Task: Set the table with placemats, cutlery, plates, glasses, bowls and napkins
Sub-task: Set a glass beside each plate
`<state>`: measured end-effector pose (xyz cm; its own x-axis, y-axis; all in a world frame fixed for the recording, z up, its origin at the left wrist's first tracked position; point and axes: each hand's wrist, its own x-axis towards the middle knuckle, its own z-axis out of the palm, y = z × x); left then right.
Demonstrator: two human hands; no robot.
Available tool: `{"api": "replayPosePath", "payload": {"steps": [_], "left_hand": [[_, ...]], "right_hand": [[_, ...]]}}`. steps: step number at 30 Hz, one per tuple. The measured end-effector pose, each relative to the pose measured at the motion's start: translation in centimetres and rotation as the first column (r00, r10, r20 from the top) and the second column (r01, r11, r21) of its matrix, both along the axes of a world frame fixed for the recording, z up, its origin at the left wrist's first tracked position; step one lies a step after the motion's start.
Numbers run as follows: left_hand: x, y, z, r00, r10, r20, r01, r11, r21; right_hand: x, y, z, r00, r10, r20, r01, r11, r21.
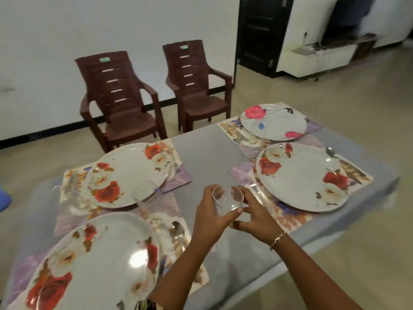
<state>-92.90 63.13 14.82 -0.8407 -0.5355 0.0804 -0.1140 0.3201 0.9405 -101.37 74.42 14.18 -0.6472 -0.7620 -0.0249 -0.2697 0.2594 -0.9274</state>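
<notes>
A clear drinking glass is held over the middle of the glass-topped table, tilted with its mouth toward me. My left hand wraps its left side and my right hand grips its right side. Another clear glass stands upright by the far-left floral plate. Three more floral plates lie on patterned placemats: near left, near right, far right. A spoon lies right of the near-left plate, and another spoon lies by the near-right plate.
Two brown plastic armchairs stand against the white wall beyond the table. A dark door and a white counter are at the back right. The table's right edge drops to beige floor.
</notes>
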Motion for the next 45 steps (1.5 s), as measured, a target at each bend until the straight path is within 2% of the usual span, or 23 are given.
{"api": "replayPosePath", "payload": {"steps": [5,12,19,23,26,29,34,39,45], "left_hand": [[-7.7,6.5,0.1,0.994,-0.112,0.002,0.112,0.993,-0.025],[-17.0,14.6,0.3,0.983,-0.184,0.007,0.184,0.983,-0.016],[-23.0,16.9,0.1,0.965,-0.243,0.097,0.248,0.968,-0.048],[-25.8,16.4,-1.2,0.976,-0.157,0.15,0.167,0.984,-0.059],[-27.9,15.6,-2.9,0.967,-0.073,0.243,0.105,0.987,-0.123],[-30.5,14.9,-3.7,0.966,-0.022,0.257,0.07,0.982,-0.177],[-33.9,14.7,-4.2,0.956,-0.01,0.294,0.089,0.962,-0.257],[-35.1,14.3,-5.9,0.936,0.064,0.347,0.091,0.906,-0.413],[-36.8,15.2,-6.6,0.889,0.129,0.44,0.114,0.867,-0.485]], "right_hand": [[-6.9,6.9,0.5,0.997,-0.069,0.047,0.071,0.996,-0.047],[-16.8,15.3,0.6,0.996,-0.078,-0.043,0.078,0.997,0.011],[-22.7,18.6,0.5,0.985,-0.158,-0.071,0.157,0.987,-0.017],[-27.3,19.4,0.3,0.971,-0.236,-0.039,0.235,0.971,-0.049],[-31.4,19.4,0.0,0.951,-0.304,-0.058,0.3,0.951,-0.073],[-35.5,18.9,-0.5,0.92,-0.383,-0.081,0.377,0.923,-0.081],[-40.8,17.0,-1.2,0.864,-0.492,-0.108,0.485,0.871,-0.079],[-45.2,14.9,-2.3,0.856,-0.495,-0.149,0.496,0.868,-0.03],[-49.1,13.2,-4.2,0.878,-0.453,-0.153,0.464,0.885,0.041]]}}
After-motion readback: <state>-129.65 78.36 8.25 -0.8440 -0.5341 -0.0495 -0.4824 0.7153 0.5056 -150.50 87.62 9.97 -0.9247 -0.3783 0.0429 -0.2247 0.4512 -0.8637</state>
